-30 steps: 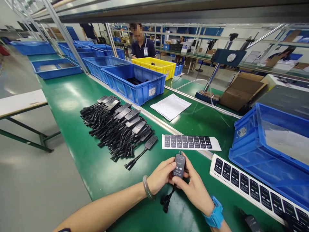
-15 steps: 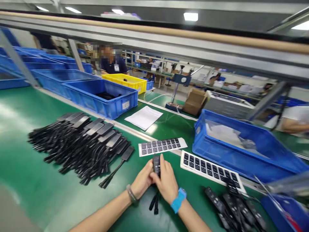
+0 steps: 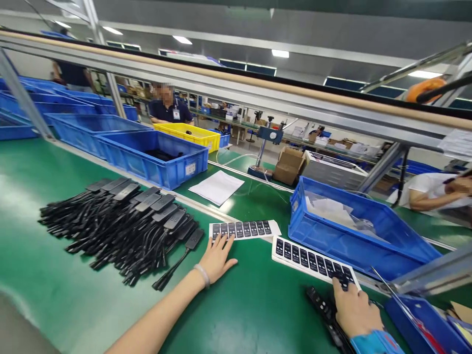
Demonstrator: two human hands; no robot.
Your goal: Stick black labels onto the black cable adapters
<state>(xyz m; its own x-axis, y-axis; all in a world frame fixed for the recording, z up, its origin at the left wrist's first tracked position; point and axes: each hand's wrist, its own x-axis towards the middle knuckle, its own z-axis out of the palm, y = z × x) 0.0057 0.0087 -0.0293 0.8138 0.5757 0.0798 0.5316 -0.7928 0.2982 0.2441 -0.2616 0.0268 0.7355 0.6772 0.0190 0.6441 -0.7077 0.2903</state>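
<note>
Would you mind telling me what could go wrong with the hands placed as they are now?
The left hand rests its fingertips on the near label sheet; a drag might smear or lift labels. The right hand lies over black devices by the second label sheet, and could knock them together. The cable pile near the left forearm might snag.

The scene was brightly and evenly lit by white rectangular ceiling light panels (image 3: 280, 53) overhead. Their glare lay in pale patches on the glossy green work surface (image 3: 44, 167), and shadows under objects stayed soft and short. Wide-angle distortion bowed the long grey metal overhead rail (image 3: 236, 93) toward the edges. Near objects at the lower right blurred slightly; distant background detail was soft.
</note>
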